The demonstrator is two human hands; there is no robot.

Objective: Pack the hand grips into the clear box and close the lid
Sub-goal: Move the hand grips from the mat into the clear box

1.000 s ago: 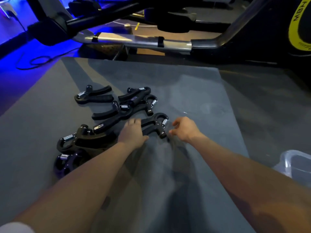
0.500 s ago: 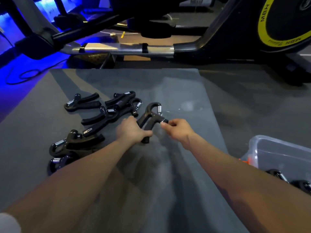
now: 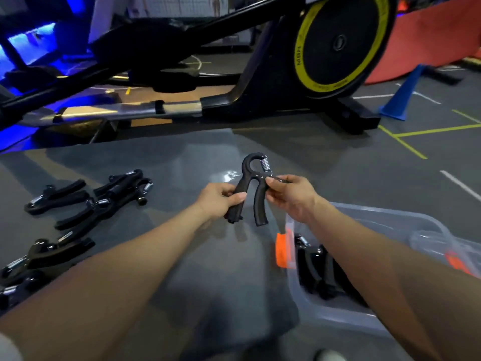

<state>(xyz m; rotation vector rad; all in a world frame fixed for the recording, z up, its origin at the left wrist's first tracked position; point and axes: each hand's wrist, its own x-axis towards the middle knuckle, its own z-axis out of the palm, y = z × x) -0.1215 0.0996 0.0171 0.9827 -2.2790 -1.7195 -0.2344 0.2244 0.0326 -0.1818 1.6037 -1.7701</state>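
Observation:
A black hand grip (image 3: 254, 183) with a steel spring is held upright above the grey mat. My left hand (image 3: 220, 200) grips its left handle. My right hand (image 3: 292, 195) pinches the top of its right handle near the spring. Several more black hand grips (image 3: 86, 201) lie on the mat at the left. The clear box (image 3: 346, 319) stands open at the lower right, partly hidden by my right forearm. Black hand grips (image 3: 321, 272) lie inside it. Its orange latch (image 3: 282, 250) shows on the near end.
The grey mat (image 3: 182, 256) covers the floor under my arms. A black exercise machine with a yellow-ringed flywheel (image 3: 341, 43) stands right behind the mat. A blue cone (image 3: 402, 96) is at the far right. A clear lid piece (image 3: 442, 246) rests at the box's right side.
Both hands lifted one hand grip off the mat and carried it right, toward the clear box. My view turned right and up, bringing the box and flywheel into sight.

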